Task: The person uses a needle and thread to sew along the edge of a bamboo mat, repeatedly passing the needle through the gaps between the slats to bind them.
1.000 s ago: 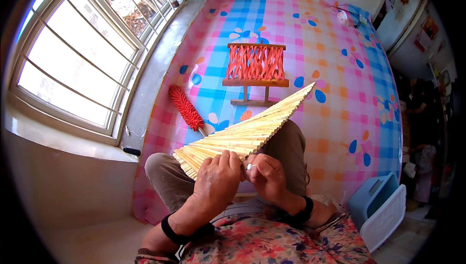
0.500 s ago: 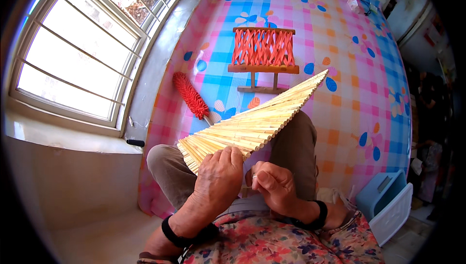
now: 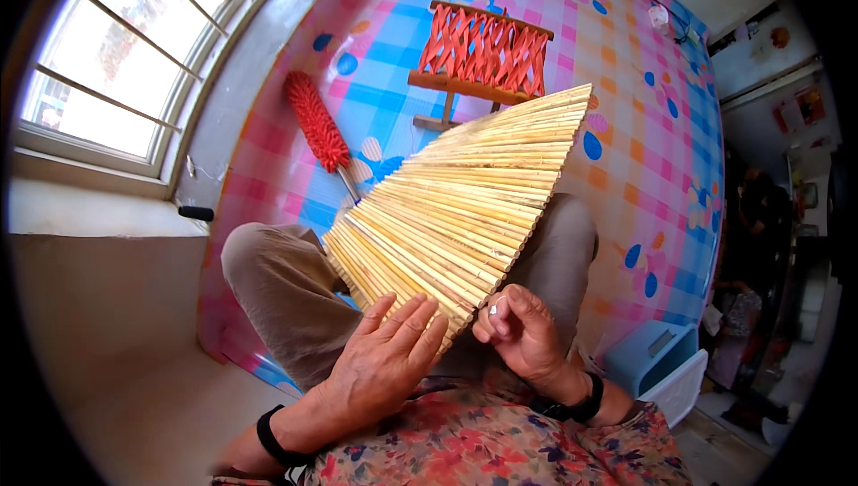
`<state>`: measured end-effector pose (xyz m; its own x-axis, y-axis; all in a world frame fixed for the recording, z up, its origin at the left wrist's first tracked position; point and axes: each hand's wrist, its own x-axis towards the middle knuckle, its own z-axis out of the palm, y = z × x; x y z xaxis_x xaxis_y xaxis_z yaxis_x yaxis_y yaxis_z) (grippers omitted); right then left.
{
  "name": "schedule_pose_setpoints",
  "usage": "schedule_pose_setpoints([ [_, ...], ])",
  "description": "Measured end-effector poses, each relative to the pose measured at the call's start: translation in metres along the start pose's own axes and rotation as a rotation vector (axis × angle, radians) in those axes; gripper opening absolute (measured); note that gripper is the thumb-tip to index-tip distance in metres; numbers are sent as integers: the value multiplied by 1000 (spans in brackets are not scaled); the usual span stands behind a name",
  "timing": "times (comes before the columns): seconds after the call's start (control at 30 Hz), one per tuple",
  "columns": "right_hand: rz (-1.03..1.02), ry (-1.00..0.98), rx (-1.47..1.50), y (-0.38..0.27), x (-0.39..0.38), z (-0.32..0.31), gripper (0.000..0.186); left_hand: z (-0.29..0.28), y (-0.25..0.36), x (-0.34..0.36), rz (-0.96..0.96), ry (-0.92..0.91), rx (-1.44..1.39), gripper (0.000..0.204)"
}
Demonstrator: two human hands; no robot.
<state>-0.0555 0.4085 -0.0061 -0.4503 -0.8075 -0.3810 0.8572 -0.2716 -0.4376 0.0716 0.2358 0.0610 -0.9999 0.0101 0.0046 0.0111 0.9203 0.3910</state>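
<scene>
Across my lap, tilted, lies a mat of pale yellow plant stalks [image 3: 460, 200] set side by side, their cut ends forming the right edge. My left hand [image 3: 380, 361] rests flat on its near end, fingers stretched out and slightly spread. At the near right corner, beside the cut ends, my right hand [image 3: 527, 334] is closed with thumb and fingers pinched together. Whatever it may hold is too small to make out. A pale band shows on one of its fingers.
A small wooden stool [image 3: 483, 84] with a woven red strap seat stands ahead. To its left lies a red fluffy duster [image 3: 317, 124]. A blue box [image 3: 652, 356] with a white lid sits at right. The checked, flowered sheet [image 3: 617, 218] extends beneath; a barred window [image 3: 116, 48] is at left.
The mat has turned to show more of its broad face. My left hand has gone from gripping its near edge to lying flat on it. My right hand stays closed, now at the corner.
</scene>
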Motion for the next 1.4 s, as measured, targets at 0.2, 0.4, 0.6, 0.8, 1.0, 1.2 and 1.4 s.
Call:
schedule_pose_setpoints([
  [0.2,-21,65,-16,-5,-5,4,31,21,-21,-13,117,-151,-372,60],
  [0.4,-26,115,2,-5,-10,6,33,33,-29,-18,116,-215,-397,62],
  [0.6,-37,148,-51,-5,-9,10,34,44,-36,-26,155,-147,-302,60],
  [0.8,-22,104,-52,-6,-4,15,33,39,-36,-17,90,-161,-491,51],
  [1.0,-7,55,-74,-5,-3,16,32,34,-42,-9,-69,-84,-886,39],
  [1.2,-15,15,-63,0,-6,14,31,30,-24,20,-289,-98,-855,15],
  [1.4,-4,-31,-103,-1,-7,15,27,32,-18,32,-309,-68,-707,9],
])
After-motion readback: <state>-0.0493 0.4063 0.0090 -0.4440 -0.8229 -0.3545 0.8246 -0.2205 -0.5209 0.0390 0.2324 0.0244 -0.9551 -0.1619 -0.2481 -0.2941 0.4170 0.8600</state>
